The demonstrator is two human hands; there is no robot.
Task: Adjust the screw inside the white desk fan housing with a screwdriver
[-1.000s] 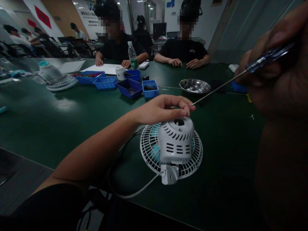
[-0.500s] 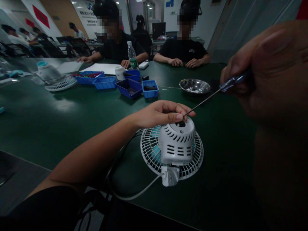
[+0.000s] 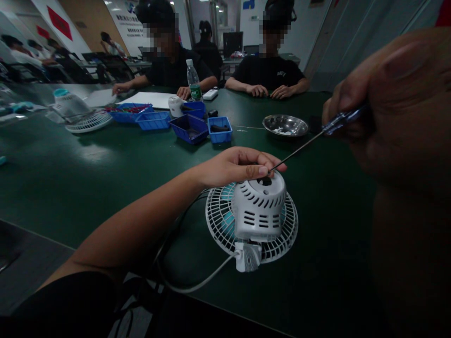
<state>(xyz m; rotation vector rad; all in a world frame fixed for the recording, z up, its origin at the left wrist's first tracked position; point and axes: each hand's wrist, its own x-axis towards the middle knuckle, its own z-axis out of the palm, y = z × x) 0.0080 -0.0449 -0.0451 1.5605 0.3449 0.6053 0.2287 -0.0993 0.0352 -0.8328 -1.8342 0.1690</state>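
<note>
A small white fan (image 3: 259,209) lies face down on the green table, its grille underneath and blue blades showing through the bars. My left hand (image 3: 239,166) curls over the top of its motor housing, thumb and fingers holding it beside a dark opening. High on the right, close to the camera, my right hand (image 3: 394,98) is closed round the handle of a screwdriver (image 3: 299,149). The long shaft slants down to the housing top at my left fingertips, which partly hide the tip. A white plug (image 3: 247,257) with a cable rests against the fan's near side.
Blue bins (image 3: 189,129) stand across the table, some with parts. A metal bowl (image 3: 285,126) holds small white pieces. Another fan (image 3: 75,112) lies at the far left. A water bottle (image 3: 194,82) stands near two people seated opposite.
Both my hands, the screwdriver and the fan keep nearly the same place. The plug has shifted very slightly. Across the table, a person's hand has moved a little to the left.
</note>
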